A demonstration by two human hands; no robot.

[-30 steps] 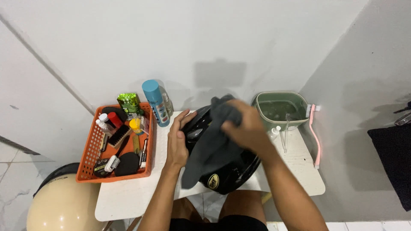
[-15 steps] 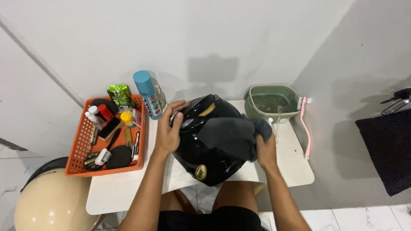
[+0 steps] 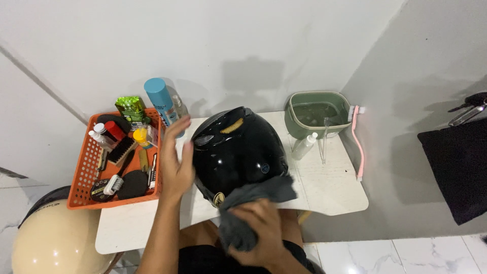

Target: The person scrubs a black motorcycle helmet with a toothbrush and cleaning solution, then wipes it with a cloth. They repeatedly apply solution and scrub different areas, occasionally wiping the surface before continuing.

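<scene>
The black helmet (image 3: 234, 152) sits on the white bench (image 3: 324, 187), near the front edge and roughly at its middle, with its long axis running from the near rim up and a little left toward the wall. Nearest the camera, the right hand (image 3: 256, 228) has its grip clamped on a grey cloth (image 3: 251, 208), bunched in the fingers and pressed against the helmet's lower near rim; from that grip the shell lies straight ahead and slightly left, so the right hand is the nearer of the 2 to the rim. The left hand (image 3: 178, 165) lies with its fingers spread flat against the helmet's left flank, closed on nothing, bracing the shell from the side. Room is tight on the left: the orange basket (image 3: 83, 177) of brushes and small bottles stands just beside that hand, and a cream helmet (image 3: 53, 243) sits lower, off the bench's left corner. To the right the bench is bare up to its edge, with a small spray bottle (image 3: 304, 146) farther along. Farthest back, by the wall, stand a blue spray can (image 3: 161, 104) and a green tub (image 3: 317, 114) with a pink brush (image 3: 357, 139) beside it.
</scene>
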